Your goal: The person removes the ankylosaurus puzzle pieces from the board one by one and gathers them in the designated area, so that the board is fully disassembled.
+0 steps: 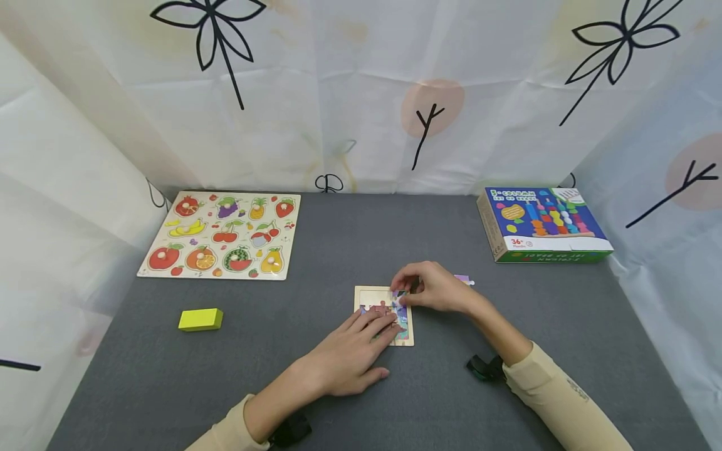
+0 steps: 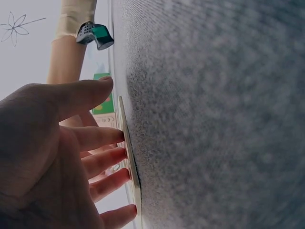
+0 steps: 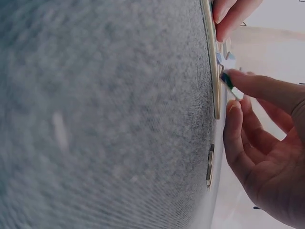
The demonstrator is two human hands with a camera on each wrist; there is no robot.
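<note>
A small wooden jigsaw tray (image 1: pixel 369 292) lies at the middle of the table, with colourful pieces fitted along its right and lower parts. My left hand (image 1: pixel 355 354) rests on it, fingers spread and nearly straight. In the left wrist view, the fingertips of the left hand (image 2: pixel 62 152) touch the tray edge (image 2: pixel 129 148). My right hand (image 1: pixel 437 288) pinches a jigsaw piece (image 3: pixel 228 82) between thumb and fingers, tilted at the tray's upper right. Another jigsaw piece (image 1: pixel 464 279), purple, lies on the table just beyond the right hand, partly hidden by it.
A fruit puzzle board (image 1: pixel 211 252) lies at the back left, with a yellow block (image 1: pixel 200 319) in front of it. The bead-set box (image 1: pixel 546 224) sits at the back right. Patterned white cloth (image 1: pixel 361 94) hangs behind the grey table (image 1: pixel 361 232) and along its sides.
</note>
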